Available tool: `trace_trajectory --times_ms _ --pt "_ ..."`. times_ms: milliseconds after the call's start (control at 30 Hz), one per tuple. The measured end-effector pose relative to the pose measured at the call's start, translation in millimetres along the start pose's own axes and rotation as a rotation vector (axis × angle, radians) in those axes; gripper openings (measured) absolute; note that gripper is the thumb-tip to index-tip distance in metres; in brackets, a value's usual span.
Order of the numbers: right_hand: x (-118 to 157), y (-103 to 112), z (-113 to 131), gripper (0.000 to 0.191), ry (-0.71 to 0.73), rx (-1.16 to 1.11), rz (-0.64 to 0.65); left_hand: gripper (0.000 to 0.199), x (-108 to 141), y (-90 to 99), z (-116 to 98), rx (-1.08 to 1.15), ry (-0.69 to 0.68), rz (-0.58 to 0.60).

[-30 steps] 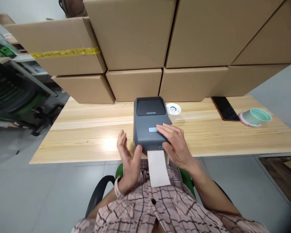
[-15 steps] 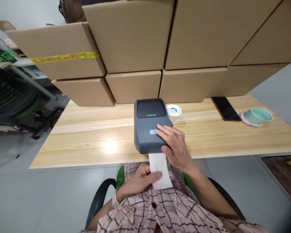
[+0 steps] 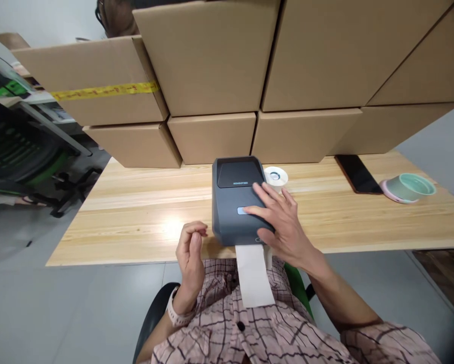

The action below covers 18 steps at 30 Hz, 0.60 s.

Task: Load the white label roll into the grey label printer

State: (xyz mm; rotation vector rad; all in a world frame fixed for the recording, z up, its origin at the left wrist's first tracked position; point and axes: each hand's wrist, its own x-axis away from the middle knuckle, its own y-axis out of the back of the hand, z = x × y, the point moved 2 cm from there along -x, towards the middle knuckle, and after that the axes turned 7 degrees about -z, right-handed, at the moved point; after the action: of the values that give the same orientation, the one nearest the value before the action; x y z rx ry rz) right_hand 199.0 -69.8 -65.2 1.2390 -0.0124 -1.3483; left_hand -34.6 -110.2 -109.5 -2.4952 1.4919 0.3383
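Left hand lets go of the paper strip; right hand stays on the printer.

The printer (image 3: 240,199) sits at the near edge of the table (image 3: 136,217), in front of the boxes (image 3: 212,65). The right hand (image 3: 283,222) still lies flat on its top right, fingers (image 3: 267,194) spread, one by the pale button. Half a second ago the left hand (image 3: 191,258) pinched the strip (image 3: 254,275); now it hangs free from the printer's front slot, so the feed looks unaided. That hand is raised left of the printer, fingers curled together, holding nothing, well clear of the strip.
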Motion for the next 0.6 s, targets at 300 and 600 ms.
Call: trace_trajectory --times_ms 300,600 --pt "-28.2 16.7 -13.2 0.077 -0.006 -0.231 -0.14 0.028 -93.5 -43.4 7.2 0.049 0.091 0.115" --pt "-157.1 17.4 -47.9 0.066 0.107 -0.067 -0.389 0.099 -96.8 -75.8 29.4 0.092 0.312 0.527"
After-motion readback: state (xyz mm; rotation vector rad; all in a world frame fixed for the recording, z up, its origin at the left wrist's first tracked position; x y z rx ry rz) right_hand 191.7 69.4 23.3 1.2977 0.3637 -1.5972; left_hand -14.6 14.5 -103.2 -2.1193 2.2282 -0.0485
